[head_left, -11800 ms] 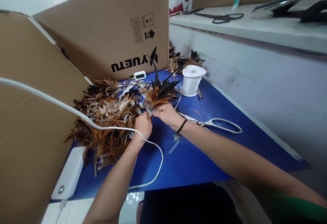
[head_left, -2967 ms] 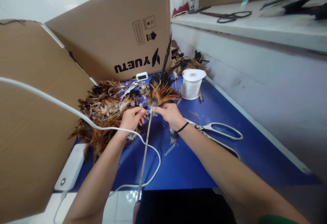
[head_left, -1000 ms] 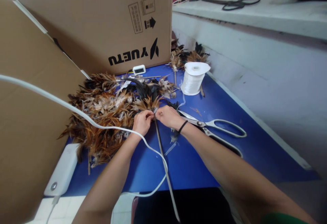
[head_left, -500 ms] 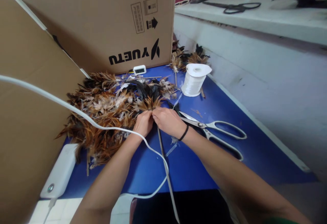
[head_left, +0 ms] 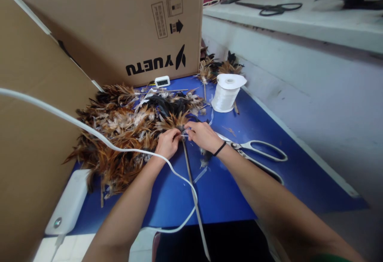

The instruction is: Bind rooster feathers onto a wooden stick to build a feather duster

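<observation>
While the left hand (head_left: 168, 143) and right hand (head_left: 205, 136) pinch white ribbon (head_left: 184, 134) between them, a feather bundle (head_left: 172, 121) lies just beyond; a white cable (head_left: 119, 149) crosses over the left wrist, a feather pile (head_left: 116, 126) spreads left, scissors (head_left: 239, 148) right, a spool (head_left: 226, 97) farther off.

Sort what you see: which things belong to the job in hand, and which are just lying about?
Likely in the job: feather bunch, stick and ribbon at left hand and right hand; spool; feather pile; pale scissors.

Apparently lying about: white device, small display, dark scissors, cardboard box.
</observation>
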{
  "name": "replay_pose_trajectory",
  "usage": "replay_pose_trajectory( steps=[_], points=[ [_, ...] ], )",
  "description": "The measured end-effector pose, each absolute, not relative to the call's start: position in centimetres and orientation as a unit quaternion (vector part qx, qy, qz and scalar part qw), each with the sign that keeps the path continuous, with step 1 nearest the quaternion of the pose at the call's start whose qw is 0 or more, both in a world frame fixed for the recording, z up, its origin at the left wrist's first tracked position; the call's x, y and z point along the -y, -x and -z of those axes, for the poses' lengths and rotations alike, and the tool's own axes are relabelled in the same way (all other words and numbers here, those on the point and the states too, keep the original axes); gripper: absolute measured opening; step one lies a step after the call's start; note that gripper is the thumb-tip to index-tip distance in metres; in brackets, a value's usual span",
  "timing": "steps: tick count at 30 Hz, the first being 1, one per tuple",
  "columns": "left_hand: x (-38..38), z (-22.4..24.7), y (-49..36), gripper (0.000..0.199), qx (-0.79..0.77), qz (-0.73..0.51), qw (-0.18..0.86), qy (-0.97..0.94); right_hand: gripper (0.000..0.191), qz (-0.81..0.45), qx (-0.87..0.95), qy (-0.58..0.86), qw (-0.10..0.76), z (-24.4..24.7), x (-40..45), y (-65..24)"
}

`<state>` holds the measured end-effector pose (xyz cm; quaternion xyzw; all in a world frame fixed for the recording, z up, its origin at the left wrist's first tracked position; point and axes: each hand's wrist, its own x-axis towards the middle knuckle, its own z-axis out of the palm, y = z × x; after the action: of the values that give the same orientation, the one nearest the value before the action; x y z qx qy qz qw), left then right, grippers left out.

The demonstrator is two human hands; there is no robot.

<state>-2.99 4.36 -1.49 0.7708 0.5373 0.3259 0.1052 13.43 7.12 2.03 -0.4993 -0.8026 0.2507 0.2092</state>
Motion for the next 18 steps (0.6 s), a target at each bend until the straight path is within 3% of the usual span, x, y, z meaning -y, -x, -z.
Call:
replay_pose_trajectory(
  steps=[12, 18],
  points=[
    [-4.3, 1.1, 3.0, 0.005, -0.572, -0.351, 0.198, -0.714, 0.019, -0.240, 0.851, 0.393, 0.253, -1.0, -7.5, -13.4],
    [-4.7, 1.5, 3.6, 0.005, -0.579, -0.369, 0.265, -0.677, 0.020, -0.210, 0.889, 0.340, 0.222, -1.0, -7.9, -13.6]
  ],
)
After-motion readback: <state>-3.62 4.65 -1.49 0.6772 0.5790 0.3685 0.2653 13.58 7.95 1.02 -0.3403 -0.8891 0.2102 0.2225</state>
